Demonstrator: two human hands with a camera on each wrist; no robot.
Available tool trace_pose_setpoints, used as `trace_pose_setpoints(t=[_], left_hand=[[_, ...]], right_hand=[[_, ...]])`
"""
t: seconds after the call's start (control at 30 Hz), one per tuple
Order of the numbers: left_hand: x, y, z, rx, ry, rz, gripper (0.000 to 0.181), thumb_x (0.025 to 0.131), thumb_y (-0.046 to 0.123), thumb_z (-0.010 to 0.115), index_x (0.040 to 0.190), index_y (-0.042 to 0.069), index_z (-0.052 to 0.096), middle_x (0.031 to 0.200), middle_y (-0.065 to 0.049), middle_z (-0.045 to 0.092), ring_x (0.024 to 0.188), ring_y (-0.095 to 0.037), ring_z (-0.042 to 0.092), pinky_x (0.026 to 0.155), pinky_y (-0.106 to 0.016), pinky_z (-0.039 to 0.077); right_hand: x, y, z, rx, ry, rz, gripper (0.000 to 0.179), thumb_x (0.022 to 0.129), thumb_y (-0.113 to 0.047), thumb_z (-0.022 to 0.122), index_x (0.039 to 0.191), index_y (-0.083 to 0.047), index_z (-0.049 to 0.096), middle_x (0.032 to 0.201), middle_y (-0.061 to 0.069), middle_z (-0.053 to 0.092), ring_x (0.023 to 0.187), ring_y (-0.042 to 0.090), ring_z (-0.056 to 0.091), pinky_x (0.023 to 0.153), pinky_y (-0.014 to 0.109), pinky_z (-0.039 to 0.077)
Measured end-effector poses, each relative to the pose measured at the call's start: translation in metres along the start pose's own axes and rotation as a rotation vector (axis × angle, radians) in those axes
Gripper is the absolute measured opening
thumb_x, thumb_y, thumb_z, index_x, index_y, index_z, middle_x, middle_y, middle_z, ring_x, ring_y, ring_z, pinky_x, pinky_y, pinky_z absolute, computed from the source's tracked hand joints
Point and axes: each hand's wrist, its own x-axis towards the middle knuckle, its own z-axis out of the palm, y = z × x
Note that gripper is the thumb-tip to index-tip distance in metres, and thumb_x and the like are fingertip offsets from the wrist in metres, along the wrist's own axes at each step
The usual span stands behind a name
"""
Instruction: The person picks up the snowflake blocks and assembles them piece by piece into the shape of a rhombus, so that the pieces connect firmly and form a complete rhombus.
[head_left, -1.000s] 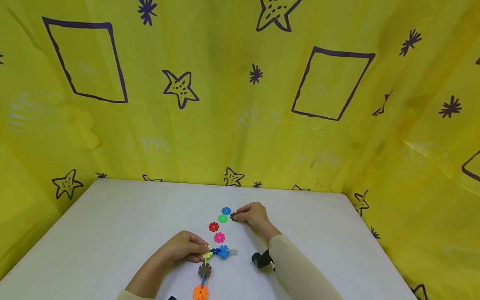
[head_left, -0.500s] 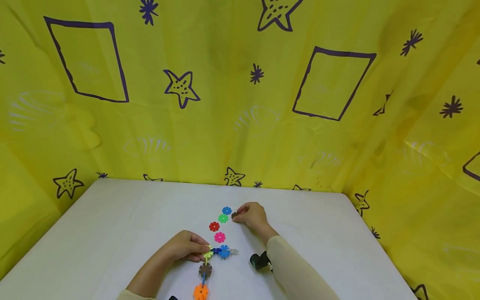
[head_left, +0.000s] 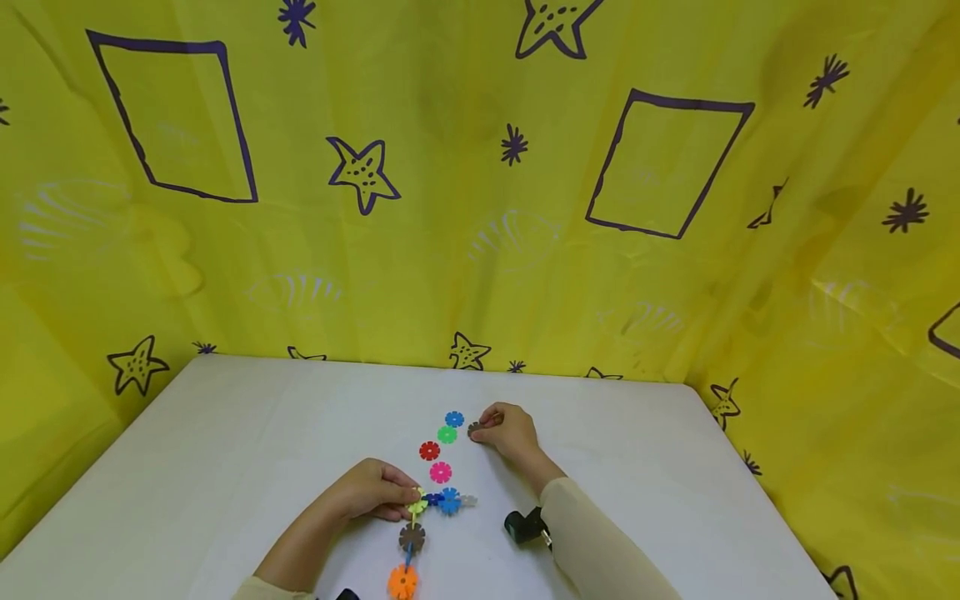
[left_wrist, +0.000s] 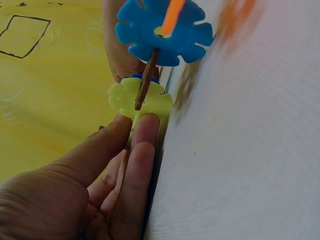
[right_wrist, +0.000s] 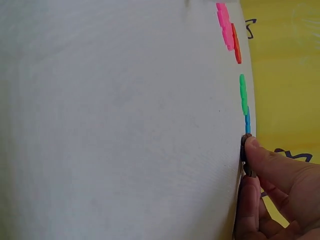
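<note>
Interlocking snowflake discs are joined into a bent chain. My left hand (head_left: pixel 377 492) pinches a yellow disc (head_left: pixel 417 504) at the bend between thumb and fingers. From there a dark blue disc (head_left: pixel 432 500), a blue disc (head_left: pixel 450 501) and a whitish disc (head_left: pixel 468 501) run right; a brown disc (head_left: pixel 412 537) and an orange disc (head_left: pixel 402 582) run toward the near side. In the left wrist view a large blue disc (left_wrist: pixel 140 30) stands above the yellow one. Farther back, my right hand (head_left: pixel 512 432) pinches a loose brown disc (right_wrist: pixel 245 155) by thumb and finger, close over the tabletop.
Loose discs lie in a staggered line on the white table (head_left: pixel 300 417): pink (head_left: pixel 440 472), red (head_left: pixel 430 451), green (head_left: pixel 447 434) and blue (head_left: pixel 454 419). A black wrist camera (head_left: pixel 523 526) sits below the right forearm. A yellow patterned curtain (head_left: pixel 450 250) stands behind the table.
My right hand has shifted slightly to the right with the brown disc, widening the gap to the green disc. My left hand and the chain stay in place.
</note>
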Motion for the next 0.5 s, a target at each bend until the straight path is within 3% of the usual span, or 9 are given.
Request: trace_pose_setpoints(t=[0.13, 0.3, 0.5], left_hand=[[0.001, 0.0, 0.0, 0.006, -0.003, -0.003, 0.023, 0.087, 0.014, 0.075, 0.102, -0.003, 0.073, 0.077, -0.004, 0.072, 0.061, -0.009, 0.067, 0.062, -0.024, 0.059], [0.002, 0.001, -0.001, 0.007, -0.002, -0.01, 0.023, 0.087, 0.015, 0.076, 0.101, -0.003, 0.073, 0.077, -0.003, 0.072, 0.061, -0.009, 0.067, 0.063, -0.024, 0.059], [0.0, 0.002, -0.001, 0.012, 0.003, -0.027, 0.023, 0.086, 0.016, 0.076, 0.101, -0.001, 0.074, 0.078, -0.004, 0.073, 0.061, -0.009, 0.068, 0.063, -0.023, 0.059]], right_hand=[[0.0, 0.004, -0.002, 0.005, -0.015, -0.034, 0.018, 0.08, -0.01, 0.081, 0.088, -0.008, 0.065, 0.083, 0.005, 0.064, 0.081, 0.02, 0.056, 0.076, 0.031, 0.05], [-0.003, 0.007, -0.005, 0.019, -0.035, -0.063, 0.013, 0.084, -0.009, 0.077, 0.089, -0.007, 0.064, 0.082, 0.005, 0.062, 0.079, 0.018, 0.054, 0.067, 0.025, 0.048], [-0.013, 0.008, -0.01, 0.116, -0.09, -0.05, 0.008, 0.09, -0.008, 0.069, 0.098, -0.005, 0.071, 0.086, 0.005, 0.066, 0.076, 0.015, 0.056, 0.065, 0.023, 0.052]])
